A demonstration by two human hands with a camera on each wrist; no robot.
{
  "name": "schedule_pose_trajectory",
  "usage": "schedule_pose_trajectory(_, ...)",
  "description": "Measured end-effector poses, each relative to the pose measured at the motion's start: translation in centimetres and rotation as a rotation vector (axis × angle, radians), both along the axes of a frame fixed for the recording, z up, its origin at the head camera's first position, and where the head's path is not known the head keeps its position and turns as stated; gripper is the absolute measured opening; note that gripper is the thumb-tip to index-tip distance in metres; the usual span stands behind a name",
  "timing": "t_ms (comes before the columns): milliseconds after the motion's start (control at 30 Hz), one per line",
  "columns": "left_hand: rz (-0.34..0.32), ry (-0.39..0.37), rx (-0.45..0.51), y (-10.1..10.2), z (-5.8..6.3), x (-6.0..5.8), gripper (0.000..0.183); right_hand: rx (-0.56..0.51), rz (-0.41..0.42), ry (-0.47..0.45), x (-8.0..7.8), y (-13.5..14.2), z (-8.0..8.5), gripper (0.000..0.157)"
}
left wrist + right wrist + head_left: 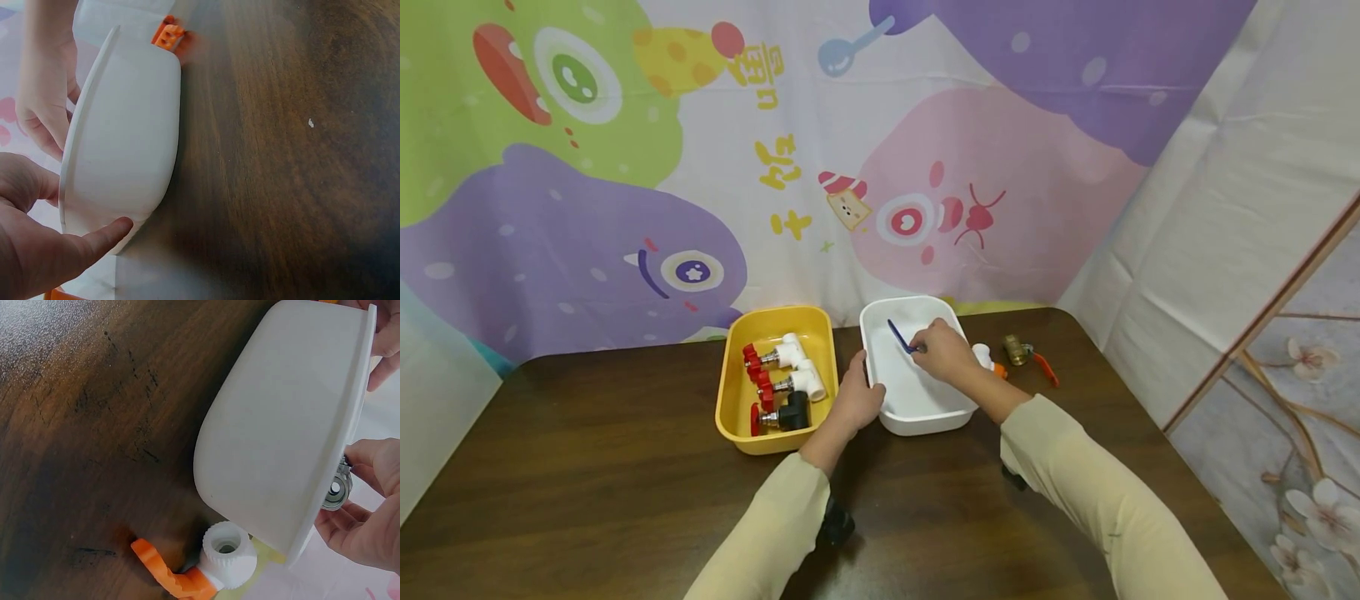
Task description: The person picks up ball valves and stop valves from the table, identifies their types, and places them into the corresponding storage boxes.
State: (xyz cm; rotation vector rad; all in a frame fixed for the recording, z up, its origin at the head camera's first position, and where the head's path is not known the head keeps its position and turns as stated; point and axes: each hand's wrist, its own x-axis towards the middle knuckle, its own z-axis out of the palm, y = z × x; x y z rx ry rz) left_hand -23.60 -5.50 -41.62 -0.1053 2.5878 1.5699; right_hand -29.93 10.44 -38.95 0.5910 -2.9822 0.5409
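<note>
A metal ball valve (pixel 338 487) with a long blue lever handle (pixel 898 335) is pinched in my right hand (pixel 945 352), above the inside of a white plastic basin (pixel 913 408). The blue lever points away toward the basin's far left. My left hand (pixel 859 397) grips the basin's left wall near the front corner, one digit over the rim and another along the outside. In the right wrist view the valve's round metal end shows just past the rim, between thumb and fingers. Part of its body is hidden by the right hand.
Left of the basin stands a yellow basin (pixel 737 433) with several red-handled valves (pixel 786 383), white and black. To the right lie a white valve with an orange handle (pixel 230 559) and a brass valve with a red-orange lever (pixel 1017 350). A patterned curtain (pixel 805 275) hangs behind the table.
</note>
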Motion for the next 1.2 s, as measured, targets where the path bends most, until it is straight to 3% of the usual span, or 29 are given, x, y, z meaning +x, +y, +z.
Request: schedule_pose_trajectory(1200,-0.013,0.052,0.009,-0.1,-0.2,0.1,0.066,0.006,0.013,-0.032,0.1,-1.6,-2.3,0.019)
